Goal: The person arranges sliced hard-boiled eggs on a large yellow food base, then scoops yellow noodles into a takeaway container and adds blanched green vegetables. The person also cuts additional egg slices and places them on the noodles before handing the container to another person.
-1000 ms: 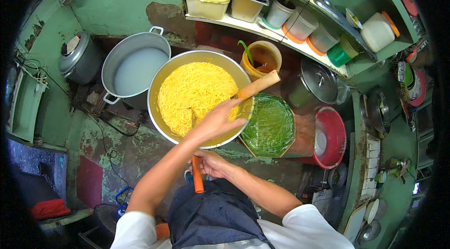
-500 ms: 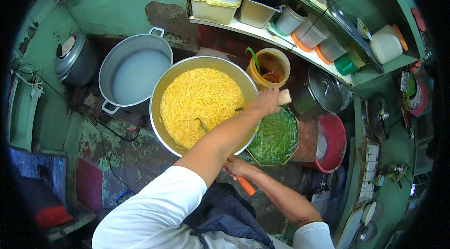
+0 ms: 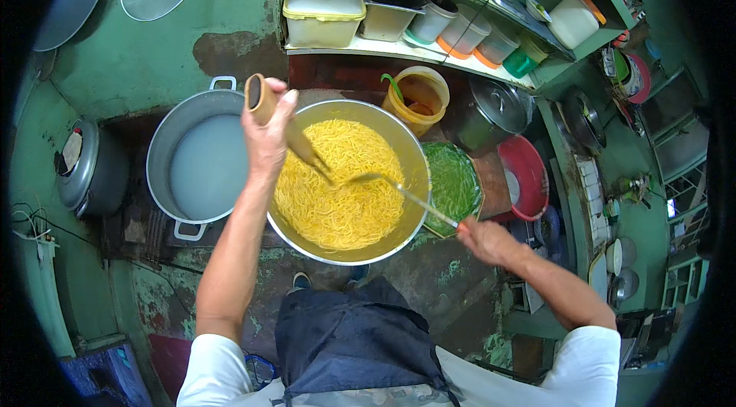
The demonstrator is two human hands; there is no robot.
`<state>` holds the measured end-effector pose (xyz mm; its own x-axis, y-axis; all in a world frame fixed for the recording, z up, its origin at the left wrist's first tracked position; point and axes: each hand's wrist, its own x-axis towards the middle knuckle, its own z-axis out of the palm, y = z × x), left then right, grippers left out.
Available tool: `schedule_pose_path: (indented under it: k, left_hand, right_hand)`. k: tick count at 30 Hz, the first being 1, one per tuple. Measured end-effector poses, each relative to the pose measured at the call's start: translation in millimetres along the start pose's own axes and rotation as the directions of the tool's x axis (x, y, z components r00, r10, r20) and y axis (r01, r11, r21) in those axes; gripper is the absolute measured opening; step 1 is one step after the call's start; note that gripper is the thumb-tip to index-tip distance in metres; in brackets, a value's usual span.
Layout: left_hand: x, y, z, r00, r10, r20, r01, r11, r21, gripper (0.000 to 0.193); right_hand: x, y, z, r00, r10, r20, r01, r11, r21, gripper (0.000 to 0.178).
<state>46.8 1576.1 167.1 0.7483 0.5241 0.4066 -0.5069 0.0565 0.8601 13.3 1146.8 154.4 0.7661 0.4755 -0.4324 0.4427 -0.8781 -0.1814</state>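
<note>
A wide metal basin (image 3: 417, 215) holds a heap of yellow noodles (image 3: 353, 223). My left hand (image 3: 264, 135), over the basin's left side, is closed round a wooden-handled utensil (image 3: 303, 150). Its thick handle points up and its blurred lower end meets the noodles. My right hand (image 3: 491, 241), beyond the basin's right rim, grips the orange handle of a long metal spoon (image 3: 424, 207). The spoon's head lies on the noodles near the middle, close to the other utensil's tip. Exact shapes of both working ends are unclear.
A large pot of cloudy liquid (image 3: 205, 169) stands left of the basin, a lidded pot (image 3: 103, 169) farther left. Rightward are a yellow tub (image 3: 399, 109) with a green-handled utensil, a plastic-covered green tray (image 3: 454, 185) and a red basin (image 3: 537, 188). Containers line a shelf (image 3: 399, 50) behind.
My arms have uncrossed. The left hand, with the wooden-handled utensil, has swung from the basin's right to its left; the right hand, with the spoon, has moved out to the right. The view has shifted.
</note>
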Motion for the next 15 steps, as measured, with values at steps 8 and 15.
schedule_pose_path:
  k: [8, 15]
  left_hand:
    - [-10.8, -43.1, -80.7, 0.995, 0.069, 0.073, -0.085, 0.966, 0.245, 0.013]
    - [-105.7, -146.0, -58.9, 0.831, -0.409, -0.377, 0.220, 0.864, -0.453, 0.015]
  right_hand:
    - [105.7, 50.0, 16.2, 0.972, 0.078, -0.222, -0.095, 0.993, -0.066, 0.037]
    - [115.1, -44.2, 97.4, 0.804, 0.048, 0.593, -0.539, 0.482, 0.691, 0.035]
